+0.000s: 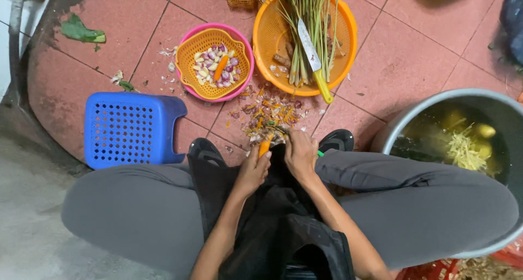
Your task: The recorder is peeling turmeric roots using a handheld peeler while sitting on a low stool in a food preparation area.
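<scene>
Lap: black cloth apron draped between grey-trousered knees, nearest the lens, seen from above while seated low over a red tiled floor.
Left hand: fingers curled shut around the lower end of a short orange root piece, thumb side up.
Orange root piece: upright between both hands, long axis pointing away from the body toward the peel pile, upper tip free just ahead of the knuckles.
Right hand: closed in a fist just beside the root, touching or nearly touching its upper part; a green-handled small tool barely shows at the far side of the fist, blade hidden.
Nearer hand: left, already gripping the root; right sits slightly further forward.
Peel pile: scattered orange, purple and pale scraps on the floor directly ahead of the hands.
Pink-rimmed yellow plastic basket: ahead and left, holding peeled garlic cloves, shallots and one orange piece.
Round orange plastic colander: ahead, holding green lemongrass stalks with a yellow-handled kitchen knife lying across them.
Blue perforated plastic stool: left of the knees.
Grey metal basin: right, filled with water and pale yellow shreds.
</scene>
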